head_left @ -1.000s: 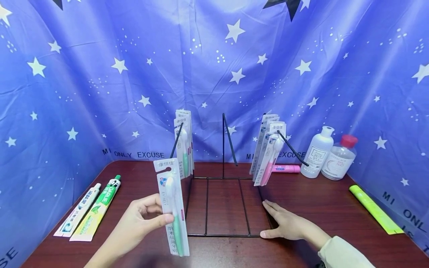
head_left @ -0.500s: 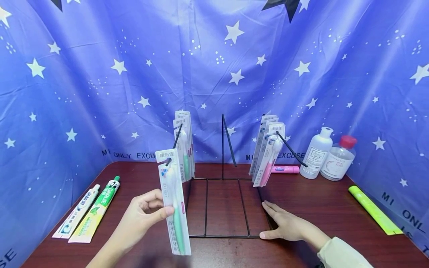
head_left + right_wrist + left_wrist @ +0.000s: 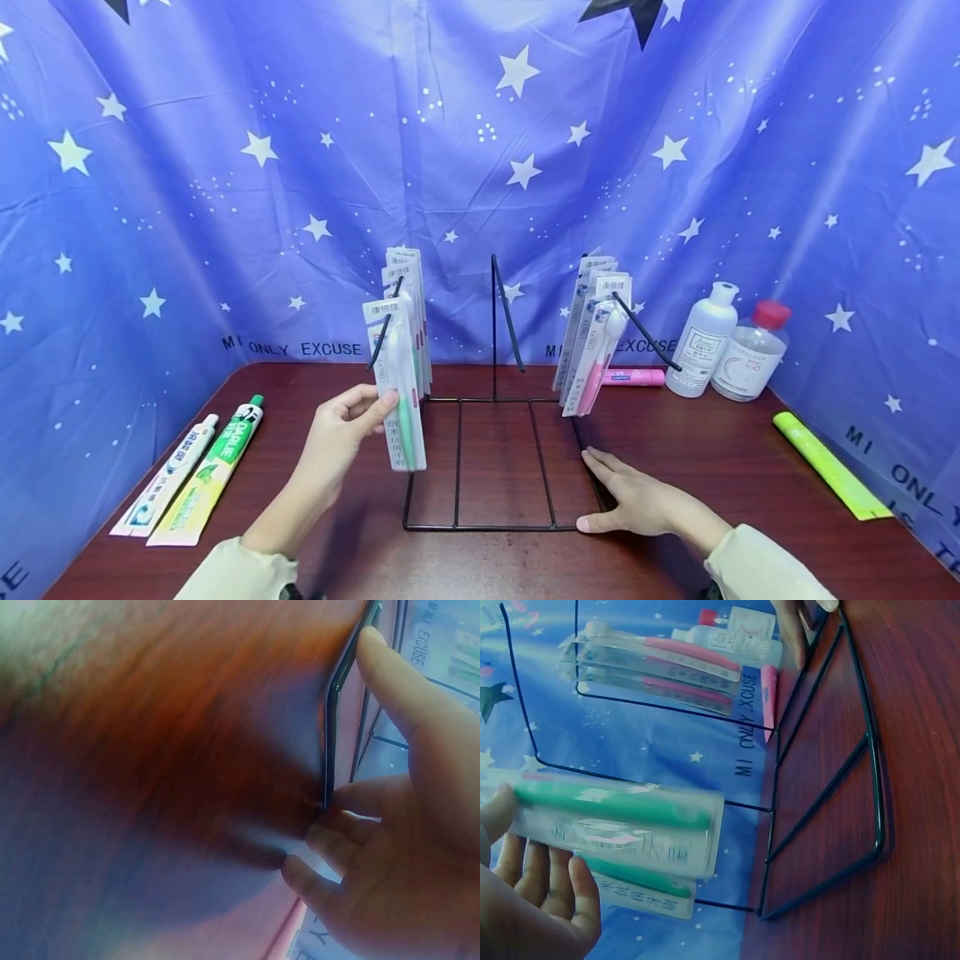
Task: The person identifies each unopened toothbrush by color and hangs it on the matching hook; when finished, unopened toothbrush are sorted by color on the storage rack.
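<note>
A carded toothbrush with a green handle (image 3: 405, 417) is pinched near its middle by my left hand (image 3: 337, 437). The black left hook (image 3: 378, 343) passes through the slot at the card's top. Behind it, more carded toothbrushes (image 3: 405, 260) hang on the same hook, largely hidden. In the left wrist view, another green-handled toothbrush (image 3: 649, 881) shows beyond the held one. My right hand (image 3: 641, 500) rests on the front right corner of the black wire rack (image 3: 510, 528), thumb and fingers spread along its bars.
Several carded toothbrushes (image 3: 592, 358) hang on the right hook. The middle hook (image 3: 507, 317) is bare. Two toothpaste tubes (image 3: 202, 483) lie at left. A white bottle (image 3: 701, 346), a red-capped bottle (image 3: 750, 358), a pink tube (image 3: 633, 377) and a yellow-green tube (image 3: 828, 467) are at right.
My left hand has moved up and away from me with the toothbrush, whose card slid from the hook's tip farther along it. My right hand stays on the rack.
</note>
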Demonstrator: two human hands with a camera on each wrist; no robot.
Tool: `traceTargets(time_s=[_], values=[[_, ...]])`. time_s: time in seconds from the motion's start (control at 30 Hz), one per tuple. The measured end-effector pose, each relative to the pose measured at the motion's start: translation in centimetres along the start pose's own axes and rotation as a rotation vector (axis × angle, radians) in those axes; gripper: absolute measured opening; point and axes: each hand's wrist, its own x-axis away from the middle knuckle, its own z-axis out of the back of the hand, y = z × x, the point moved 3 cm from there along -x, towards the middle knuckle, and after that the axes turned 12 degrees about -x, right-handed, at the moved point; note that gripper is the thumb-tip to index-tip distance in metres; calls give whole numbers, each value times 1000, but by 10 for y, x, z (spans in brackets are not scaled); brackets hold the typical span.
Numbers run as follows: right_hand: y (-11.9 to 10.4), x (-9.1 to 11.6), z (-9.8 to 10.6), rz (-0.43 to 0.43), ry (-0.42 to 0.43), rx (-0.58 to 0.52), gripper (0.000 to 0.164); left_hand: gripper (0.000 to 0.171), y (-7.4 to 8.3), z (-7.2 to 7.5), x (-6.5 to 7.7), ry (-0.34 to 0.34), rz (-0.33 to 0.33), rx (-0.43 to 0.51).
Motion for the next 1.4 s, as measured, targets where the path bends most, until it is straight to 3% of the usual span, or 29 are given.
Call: traceTargets(time_s=[0.23, 0.33, 0.37, 0.47, 0.77, 0.97, 1.03, 1.17, 1.27, 1.4], values=[[-1, 0, 1, -9, -4, -15, 97, 40, -12, -10, -26, 94, 8, 85], [-1, 0, 0, -6, -3, -14, 96, 47, -10, -12, -34, 134, 65, 98], [-1, 0, 0, -9, -2, -15, 96, 51, -4, -13, -32, 154, 119, 72], [0, 0, -1, -18, 1, -14, 96, 51, -1, -13, -37, 166, 171, 73], [-2, 1, -1, -16, 6, -23, 96, 51, -1, -14, -51, 164, 143, 98], [-1, 0, -1, -32, 6, -25, 96, 49, -39, -13, -77, 135, 69, 155], [0, 0, -1, -31, 8, -24, 96, 41, -61, -11, -91, 113, 12, 198], [-1, 1, -1, -15, 14, -18, 96, 47, -51, -9, -84, 125, 35, 141], [-1, 1, -1, -8, 16, -12, 96, 53, -24, -8, -65, 145, 116, 77], [-1, 1, -1, -4, 15, -6, 96, 39, -11, -6, -55, 148, 156, 56]])
